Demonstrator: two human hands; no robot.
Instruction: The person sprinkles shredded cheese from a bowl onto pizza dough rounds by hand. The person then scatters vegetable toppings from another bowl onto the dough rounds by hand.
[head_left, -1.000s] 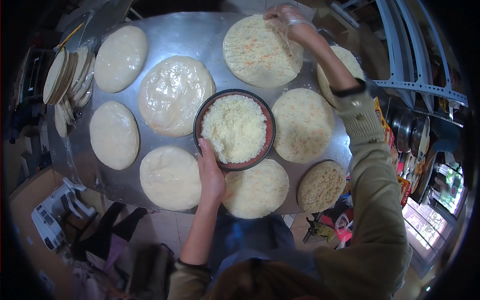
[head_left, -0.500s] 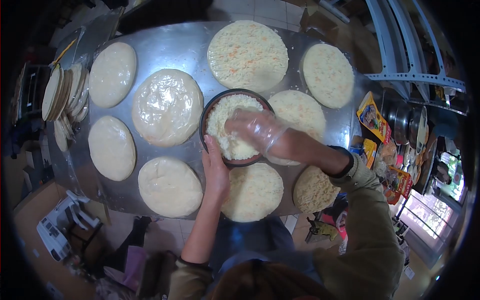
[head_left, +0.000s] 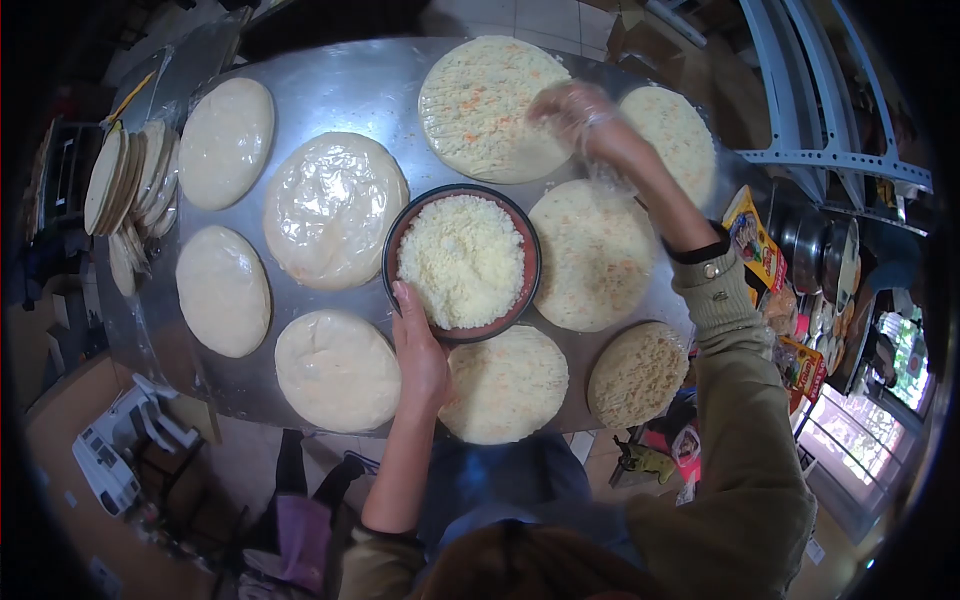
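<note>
A round bowl [head_left: 388, 250] with a dark rim and reddish-brown inside holds crumbly grated cheese [head_left: 460, 260]. My left hand [head_left: 420, 350] is closed on its near-left edge, thumb over the rim. In a clear plastic glove, my right hand [head_left: 580, 112] hangs over the right side of the far round base [head_left: 480, 90], which bears pale shreds and orange bits. Its fingers are curled and somewhat blurred, with a pale smear of falling cheese below them. Other topped rounds lie close by: one right of the bowl [head_left: 592, 255], one in front [head_left: 508, 385], one at far right [head_left: 672, 140].
Plain pale rounds, one under shiny plastic film [head_left: 335, 210], cover the left of the metal table [head_left: 320, 75]. A browner crumbly round [head_left: 638, 375] sits near the front right edge. Stacked discs [head_left: 150, 180] stand at left; yellow packets [head_left: 755, 240] and a blue metal frame [head_left: 830, 155] are at right.
My right hand has left the bowl and moved away and right, over the far round. The bowl has shifted slightly left and nearer, still in my left hand.
</note>
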